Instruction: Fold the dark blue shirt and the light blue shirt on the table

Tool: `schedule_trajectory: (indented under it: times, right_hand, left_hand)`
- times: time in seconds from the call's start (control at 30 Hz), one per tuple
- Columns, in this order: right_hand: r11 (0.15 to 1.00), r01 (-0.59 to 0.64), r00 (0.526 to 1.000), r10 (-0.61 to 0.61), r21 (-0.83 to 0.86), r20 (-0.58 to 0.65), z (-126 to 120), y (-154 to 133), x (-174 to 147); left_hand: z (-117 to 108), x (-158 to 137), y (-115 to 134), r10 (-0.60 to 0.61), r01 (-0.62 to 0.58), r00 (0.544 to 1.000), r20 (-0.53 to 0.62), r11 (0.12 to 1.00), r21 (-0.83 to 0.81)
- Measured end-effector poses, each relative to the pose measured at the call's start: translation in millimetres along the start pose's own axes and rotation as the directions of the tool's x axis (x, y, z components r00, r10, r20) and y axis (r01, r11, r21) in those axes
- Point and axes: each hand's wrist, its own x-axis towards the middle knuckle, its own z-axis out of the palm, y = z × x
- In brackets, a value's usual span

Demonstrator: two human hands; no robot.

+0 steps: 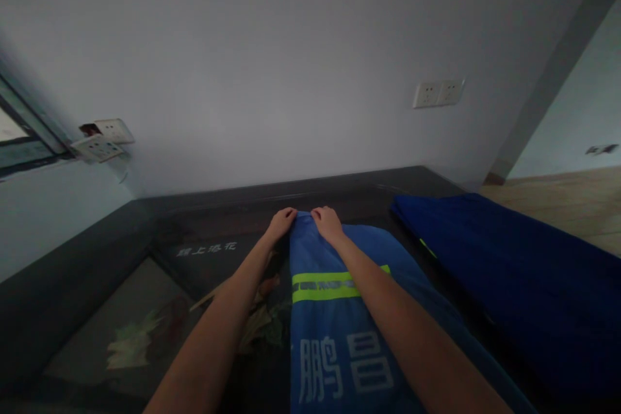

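Note:
A blue work jacket (334, 330) lies spread on a dark glossy tabletop (194, 284), with a yellow-green reflective band and large white characters on it. Its left edge runs straight, like a fold. My left hand (282, 221) pinches the narrow top corner on the left side. Close by, my right hand (328, 221) grips the same top edge a short way to the right. The right forearm crosses over the band and hides part of it. The jacket's lower end runs out of view.
A darker blue cloth (514, 272) with a small yellow-green strip lies on the right. Wall sockets (438, 93) are on the wall behind. More sockets (104, 140) hang loose at the left, near a window frame (33, 123). Wooden floor (563, 197) shows at far right.

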Motion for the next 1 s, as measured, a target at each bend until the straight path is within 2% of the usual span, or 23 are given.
schedule_trajectory:
  times: [0.1, 0.2, 0.33, 0.4, 0.47, 0.53, 0.6, 0.73, 0.87, 1.0]
  right_hand:
    - [0.999, 0.031, 0.999, -0.031, 0.018, 0.006, 1, 1, 2]
    - [0.985, 0.148, 0.988, -0.15, 0.089, 0.023, -12, -1, 8]
    - [0.895, 0.3, 0.941, -0.334, 0.329, 0.05, -42, -3, 13]
    - [0.852, 0.305, 0.916, -0.384, 0.425, 0.112, -57, -4, 12]
    - [0.836, 0.31, 0.878, -0.434, 0.453, 0.202, -70, -6, 9]
    - [0.849, 0.326, 0.838, -0.463, 0.415, 0.288, -79, -10, 6]
    - [0.873, 0.353, 0.815, -0.463, 0.337, 0.348, -84, -14, 4]
    - [0.893, 0.407, 0.797, -0.45, 0.191, 0.403, -85, -24, 0]
    - [0.896, 0.432, 0.807, -0.436, 0.106, 0.399, -83, -32, -3]
    - [0.908, 0.418, 0.828, -0.375, -0.015, 0.416, -82, -37, -6]
  left_hand:
    - [-5, -3, 1, 0.017, -0.016, 0.999, 0.031, 1.0, -0.027]
    - [-23, -6, 11, 0.114, -0.108, 0.992, 0.06, 0.989, -0.098]
    - [-57, -12, 35, 0.351, -0.317, 0.929, 0.12, 0.919, -0.233]
    - [-70, -17, 45, 0.388, -0.338, 0.903, 0.184, 0.906, -0.255]
    - [-78, -22, 53, 0.396, -0.337, 0.885, 0.247, 0.908, -0.248]
    - [-82, -26, 57, 0.376, -0.336, 0.88, 0.291, 0.925, -0.18]
    - [-83, -29, 58, 0.334, -0.348, 0.885, 0.326, 0.937, -0.015]
    - [-83, -32, 60, 0.246, -0.389, 0.885, 0.395, 0.857, 0.337]
    - [-83, -33, 64, 0.224, -0.426, 0.876, 0.427, 0.775, 0.466]
    - [-82, -33, 70, 0.227, -0.426, 0.883, 0.411, 0.755, 0.498]
